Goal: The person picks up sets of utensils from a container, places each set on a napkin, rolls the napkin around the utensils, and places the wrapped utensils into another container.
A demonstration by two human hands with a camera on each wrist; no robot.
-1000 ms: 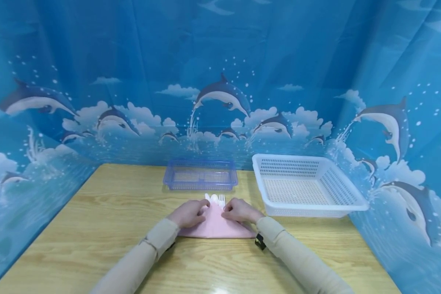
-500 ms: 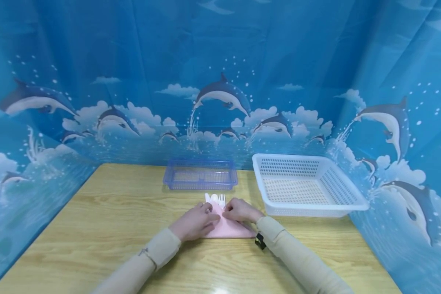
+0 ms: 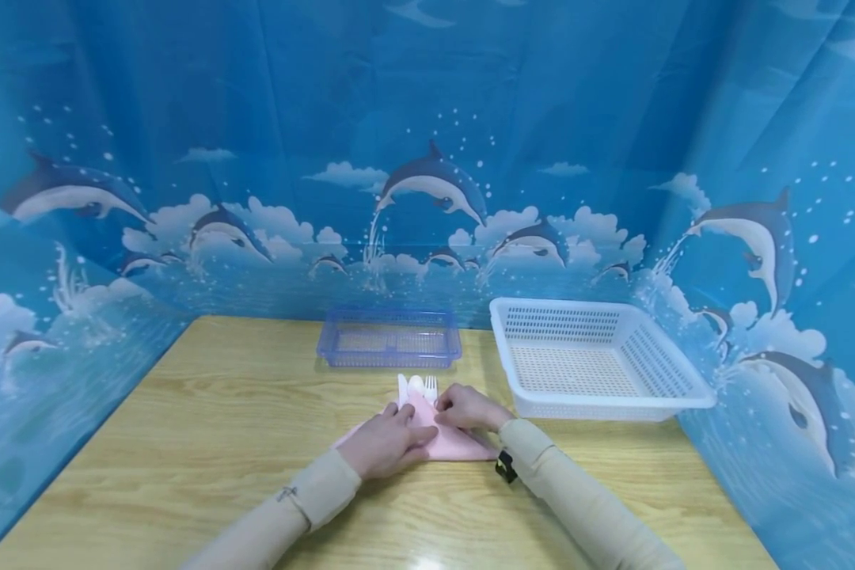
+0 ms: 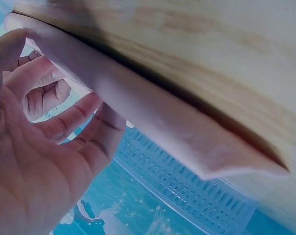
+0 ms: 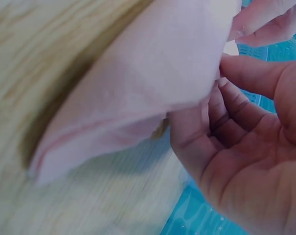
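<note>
I'm getting a pale cream left sleeve (image 3: 267, 529) on my feed, with a broad cuff (image 3: 328, 484) and a little dark squiggle (image 3: 286, 493) beside it, too small to read. The right sleeve (image 3: 591, 507) matches, plus a chunky black gadget (image 3: 505, 467) peeking out underneath. Left hand (image 3: 385, 442) and right hand (image 3: 470, 408) are bare.

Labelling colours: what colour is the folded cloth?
The folded cloth is pink, best seen in the head view.

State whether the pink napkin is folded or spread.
Folded: the pink napkin shows stacked layers along its lower edge in the right wrist view.
</note>
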